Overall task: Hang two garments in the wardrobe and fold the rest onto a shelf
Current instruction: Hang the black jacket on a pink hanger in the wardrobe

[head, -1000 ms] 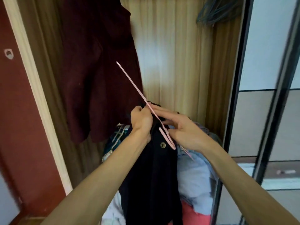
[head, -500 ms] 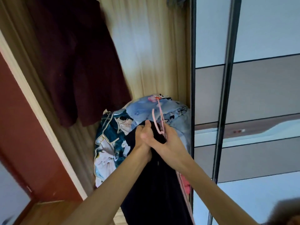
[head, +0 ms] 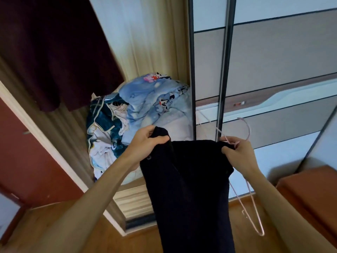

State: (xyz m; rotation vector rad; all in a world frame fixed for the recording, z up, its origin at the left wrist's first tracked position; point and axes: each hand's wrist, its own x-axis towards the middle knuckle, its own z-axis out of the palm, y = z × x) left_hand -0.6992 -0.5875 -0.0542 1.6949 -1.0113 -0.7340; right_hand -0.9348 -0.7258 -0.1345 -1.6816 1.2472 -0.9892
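Head view: both bare arms reach forward in front of an open wardrobe. The left grip (head: 147, 141), a bare hand, has its fingers curled round one top corner of a dark navy garment (head: 191, 189), bunching the cloth in the fist. The right grip (head: 238, 152), the other bare hand, pinches the opposite top corner between thumb and fingers, together with the wire of a thin pink hanger (head: 249, 131). The garment is stretched between the two hands and hangs straight down past the bottom edge of the picture. A small button (head: 149, 157) shows on its left side.

The hanger's hook curves up above the right grip. Its body drops beside the right forearm, outside the garment, with one end low over the wooden floor (head: 54, 225). Whether any of the wire lies inside the cloth cannot be told.

Inside the wardrobe a maroon garment (head: 54, 52) hangs at the upper left before the pale wood-grain back wall (head: 145, 42). Below it lies a heap of clothes: a light blue printed cloth (head: 155, 99) on top and a teal-and-white piece (head: 104, 132) to its left. A dark-framed sliding door (head: 273, 52) stands just right of the heap. An orange-brown piece of furniture (head: 310, 194) sits at the lower right.
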